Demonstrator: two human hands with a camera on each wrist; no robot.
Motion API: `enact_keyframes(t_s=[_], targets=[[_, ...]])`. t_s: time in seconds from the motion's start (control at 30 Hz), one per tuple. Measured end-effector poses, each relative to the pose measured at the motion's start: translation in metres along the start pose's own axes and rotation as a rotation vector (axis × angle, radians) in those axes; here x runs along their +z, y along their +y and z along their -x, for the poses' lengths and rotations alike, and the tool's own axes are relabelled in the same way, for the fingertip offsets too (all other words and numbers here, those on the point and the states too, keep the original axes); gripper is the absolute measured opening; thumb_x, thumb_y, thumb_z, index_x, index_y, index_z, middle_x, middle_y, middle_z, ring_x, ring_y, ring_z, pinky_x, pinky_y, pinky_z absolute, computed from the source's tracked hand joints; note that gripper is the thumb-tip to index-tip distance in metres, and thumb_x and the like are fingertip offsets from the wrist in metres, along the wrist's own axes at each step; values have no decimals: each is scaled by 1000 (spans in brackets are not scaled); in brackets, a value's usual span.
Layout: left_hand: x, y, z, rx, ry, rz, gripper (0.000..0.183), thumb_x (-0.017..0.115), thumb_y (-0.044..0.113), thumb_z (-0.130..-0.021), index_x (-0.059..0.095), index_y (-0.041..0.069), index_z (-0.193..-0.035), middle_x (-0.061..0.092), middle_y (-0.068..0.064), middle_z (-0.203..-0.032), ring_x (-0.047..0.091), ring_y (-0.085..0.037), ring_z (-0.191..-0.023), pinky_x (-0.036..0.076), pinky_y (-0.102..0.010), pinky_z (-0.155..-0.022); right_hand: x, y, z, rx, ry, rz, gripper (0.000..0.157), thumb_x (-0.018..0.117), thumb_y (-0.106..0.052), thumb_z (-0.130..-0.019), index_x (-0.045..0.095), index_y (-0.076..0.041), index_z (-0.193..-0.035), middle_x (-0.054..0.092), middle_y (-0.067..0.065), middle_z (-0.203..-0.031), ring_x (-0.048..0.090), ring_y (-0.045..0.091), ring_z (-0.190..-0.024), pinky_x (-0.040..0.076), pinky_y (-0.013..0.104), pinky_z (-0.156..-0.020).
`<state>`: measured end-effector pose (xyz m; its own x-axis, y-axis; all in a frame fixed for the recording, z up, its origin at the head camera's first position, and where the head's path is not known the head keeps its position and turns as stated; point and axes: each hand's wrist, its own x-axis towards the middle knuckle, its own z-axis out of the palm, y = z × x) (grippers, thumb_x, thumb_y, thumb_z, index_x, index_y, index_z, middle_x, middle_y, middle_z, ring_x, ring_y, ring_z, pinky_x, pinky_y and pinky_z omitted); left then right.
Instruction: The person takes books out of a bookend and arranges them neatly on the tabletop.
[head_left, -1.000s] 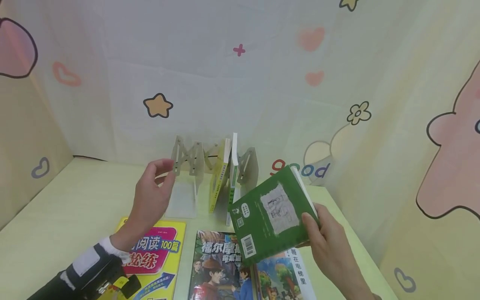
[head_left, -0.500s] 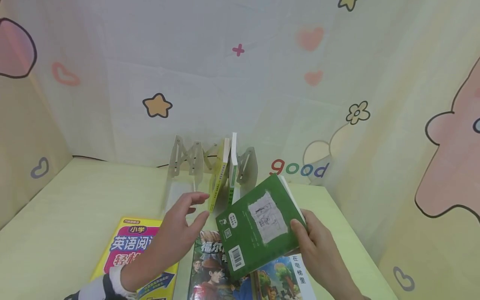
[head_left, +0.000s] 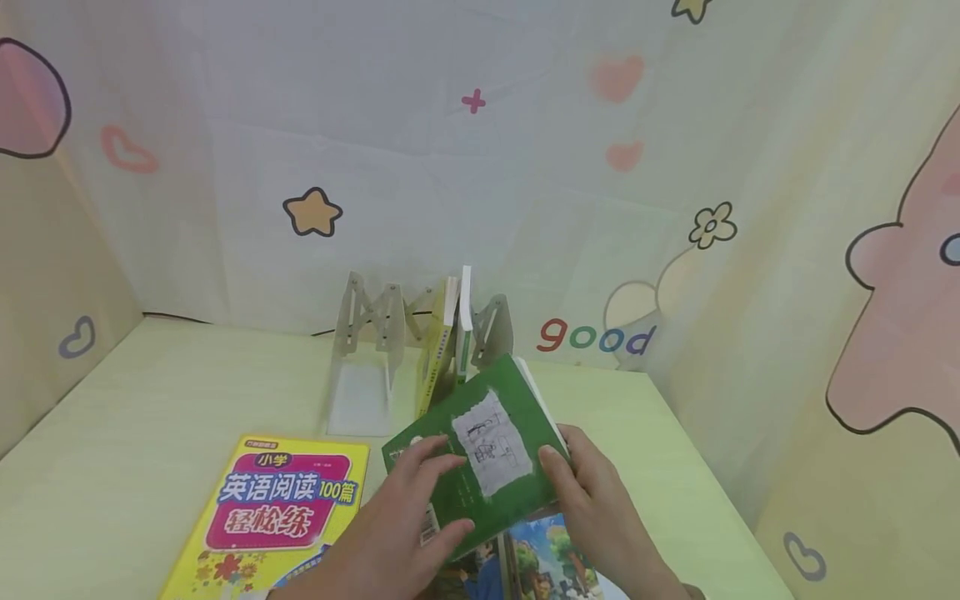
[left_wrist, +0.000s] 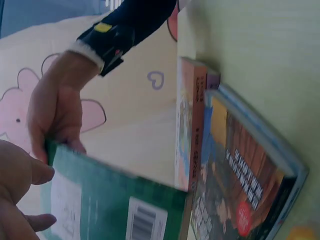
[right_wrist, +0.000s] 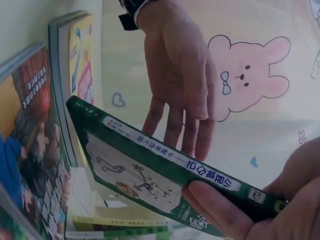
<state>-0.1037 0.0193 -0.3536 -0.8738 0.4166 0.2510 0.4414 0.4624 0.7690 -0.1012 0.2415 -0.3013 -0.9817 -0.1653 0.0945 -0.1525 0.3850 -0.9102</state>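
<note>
A green paperback book (head_left: 491, 450) with a sketch and a barcode on its cover is held tilted above the table. My right hand (head_left: 607, 512) grips its right edge, thumb on the near cover. In the right wrist view the book's spine (right_wrist: 170, 155) shows, with the right thumb (right_wrist: 215, 205) pressed on the other cover. Over the left part of the book lies my left hand (head_left: 401, 517), fingers spread and loosely bent; whether it touches the cover is hard to tell. Under the book, a comic-style book (head_left: 487, 571) and a picture book (head_left: 551, 558) are partly hidden.
At the back stands an expandable metal bookend rack (head_left: 360, 400), with a yellow book (head_left: 437, 358) and a white-and-green book (head_left: 465, 325) upright in it. A yellow workbook (head_left: 273, 500) lies flat on the left of the table (head_left: 150, 417). A patterned curtain (head_left: 525, 208) hangs behind.
My left hand has moved right and down, from beside the rack to over the green book. The right hand has brought the book left and slightly nearer.
</note>
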Motion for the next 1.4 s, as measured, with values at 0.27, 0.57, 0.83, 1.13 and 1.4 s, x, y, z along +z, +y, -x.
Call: enact_keyframes(t_s=[0.27,0.57,0.83,1.13,1.4], targets=[[13,3,9,1,9,-196,79,55,64,-84,40,18,-147,21,-2,-156,40,-30,-129,43,-52,-95,16,3,-4,-60,-88,-54,44,38,-33,-104,40,-1,-134,60,20,-116,68,26,-89,56,37,-69],[13,-2,11,-36,-26,-270,88,62,59,-82,28,20,-153,14,-2,-157,30,-29,-134,35,-56,-102,28,0,-13,-97,-181,-150,44,38,-29,-104,38,5,-132,61,22,-111,69,28,-87,56,42,-69],[18,-12,10,-9,69,-407,92,74,41,-79,24,17,-152,16,-6,-156,29,-33,-135,32,-56,-104,36,-3,-22,-27,-247,-324,44,37,-23,-105,33,8,-135,57,25,-122,66,32,-98,54,44,-78],[18,-26,8,83,146,-444,100,76,8,-78,14,22,-156,17,-4,-157,20,-28,-142,32,-51,-106,43,-5,-25,31,-296,-545,49,42,-16,-103,25,8,-141,48,29,-132,62,35,-106,50,49,-85],[9,-25,6,152,249,-469,103,80,7,-73,20,22,-156,24,0,-156,30,-26,-139,40,-41,-100,41,-12,-25,41,-283,-527,59,57,-14,-95,28,2,-145,50,24,-134,64,37,-101,51,48,-85]])
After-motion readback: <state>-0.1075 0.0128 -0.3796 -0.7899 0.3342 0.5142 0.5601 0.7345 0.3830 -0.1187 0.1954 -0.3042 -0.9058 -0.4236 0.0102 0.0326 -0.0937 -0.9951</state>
